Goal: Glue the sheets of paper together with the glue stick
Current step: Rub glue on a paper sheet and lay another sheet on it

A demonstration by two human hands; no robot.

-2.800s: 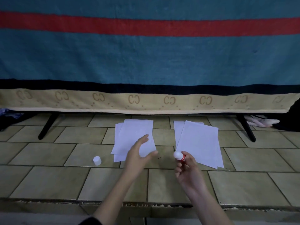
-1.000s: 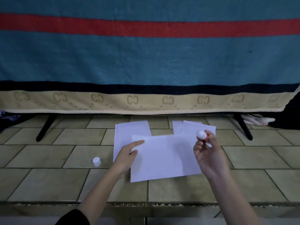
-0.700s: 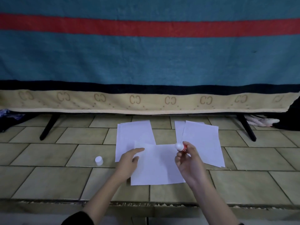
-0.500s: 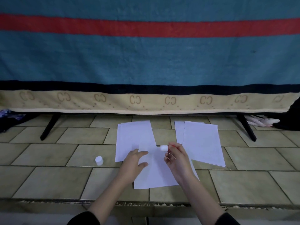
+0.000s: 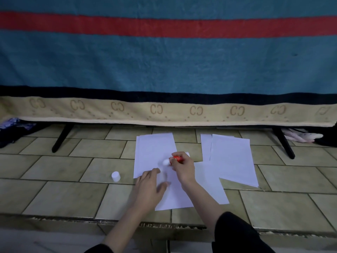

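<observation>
Glue going onto loose sheet on tiled floor [image 5: 54, 194]; left hand pins, right hand applies.

Cap [image 5: 116, 176], one, stands left, off the glue stick. Left pile [image 5: 155, 148]: two sheets visible. Left hand [image 5: 149, 187] rests flat, fingers relaxed, on centre sheet [image 5: 206, 187], one; light, floppy, likely slides, so pin near the glued spot. Right hand [image 5: 183, 166] grips glue stick [image 5: 173, 160], one; rigid, light, hold by barrel, tip on paper. Right pile [image 5: 231, 157]: two edges visible, exact count unclear.

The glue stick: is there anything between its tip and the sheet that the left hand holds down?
Nothing visible. The right hand grips the glue stick, its white tip just over the sheet. The left hand lies beside the tip, not under it.
</observation>
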